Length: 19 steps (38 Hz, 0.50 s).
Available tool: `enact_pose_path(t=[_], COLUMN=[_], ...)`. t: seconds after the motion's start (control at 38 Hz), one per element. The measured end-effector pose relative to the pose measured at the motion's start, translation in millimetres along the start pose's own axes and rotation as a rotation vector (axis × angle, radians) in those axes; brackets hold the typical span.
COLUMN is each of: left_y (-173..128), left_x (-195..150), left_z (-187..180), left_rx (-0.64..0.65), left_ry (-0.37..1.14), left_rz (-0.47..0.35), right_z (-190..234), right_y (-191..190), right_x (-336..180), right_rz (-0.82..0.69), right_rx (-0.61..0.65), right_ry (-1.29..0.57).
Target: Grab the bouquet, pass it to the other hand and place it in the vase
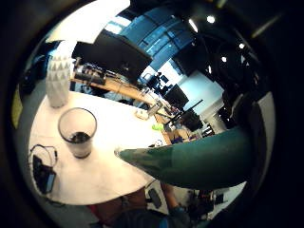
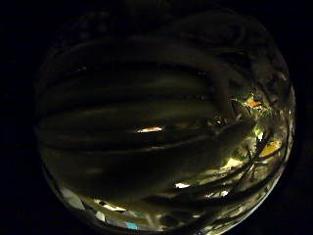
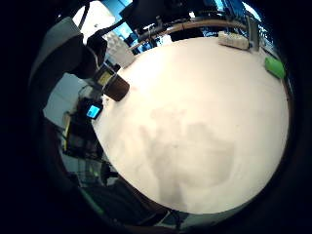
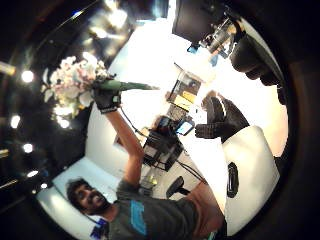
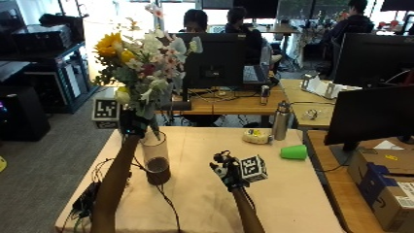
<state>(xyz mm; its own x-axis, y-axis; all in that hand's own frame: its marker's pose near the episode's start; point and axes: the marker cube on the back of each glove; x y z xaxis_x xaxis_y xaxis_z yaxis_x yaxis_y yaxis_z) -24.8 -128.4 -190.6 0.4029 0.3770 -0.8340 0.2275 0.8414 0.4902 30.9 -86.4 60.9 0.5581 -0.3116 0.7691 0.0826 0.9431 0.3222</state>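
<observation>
**Left-hand fingers wrapping the bouquet stems, vase waiting below**

The fingers of the left hand (image 5: 132, 125) are curling round the stems of the bouquet (image 5: 144, 63), holding it upright in the air with the blooms high above the table (image 5: 291, 194). The right thumb side palm view is showing the same grip from the side: the gloved hand closing on a green wrapped stem bundle, flowers spreading out beyond it. The tapered green end of that bundle is pointing out past the palm in the left little finger side palm view, hanging over the table not far from the vase (image 5: 156, 158).

The right hand (image 5: 228, 173) is hovering over the middle of the table, well apart from both bouquet and vase. Its fingers are relaxed and partly spread, holding nothing.

The vase, a clear glass tumbler with a dark base, is standing on the table just beside the left forearm, roughly beneath the raised flowers. Nothing is sitting in it yet apart from something dark at the bottom.

Judging progress: the bouquet is already off the table, so the pick-up is done. Whether the hand-over has taken place cannot be read from this moment alone; only one hand is holding the flowers. Lowering the stems into the vase is plainly remaining.

A green cup (image 5: 294, 152) is lying on its side near the far right edge.
</observation>
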Motion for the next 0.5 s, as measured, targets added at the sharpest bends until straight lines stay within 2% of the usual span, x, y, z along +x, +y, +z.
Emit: enact_pose_path(t=[0.11, 0.21, 0.32, 0.5], left_y=[-4, -11, -15, -25], left_x=[0, -20, -39, -104], left_z=[-30, -50, -57, -52], left_rx=[0.060, 0.117, 0.156, 0.197], left_ry=[0.041, 0.092, 0.144, 0.110], left_rz=[-0.058, -0.115, -0.163, -0.248], right_z=[4, 5, 11, 17], right_y=[1, 2, 0, 1], right_x=[-2, 10, 18, 25], right_rz=[-0.047, 0.076, 0.100, 0.118], right_rx=[-0.003, 0.002, -0.008, -0.019], right_ry=[-0.059, 0.057, 0.065, 0.063])
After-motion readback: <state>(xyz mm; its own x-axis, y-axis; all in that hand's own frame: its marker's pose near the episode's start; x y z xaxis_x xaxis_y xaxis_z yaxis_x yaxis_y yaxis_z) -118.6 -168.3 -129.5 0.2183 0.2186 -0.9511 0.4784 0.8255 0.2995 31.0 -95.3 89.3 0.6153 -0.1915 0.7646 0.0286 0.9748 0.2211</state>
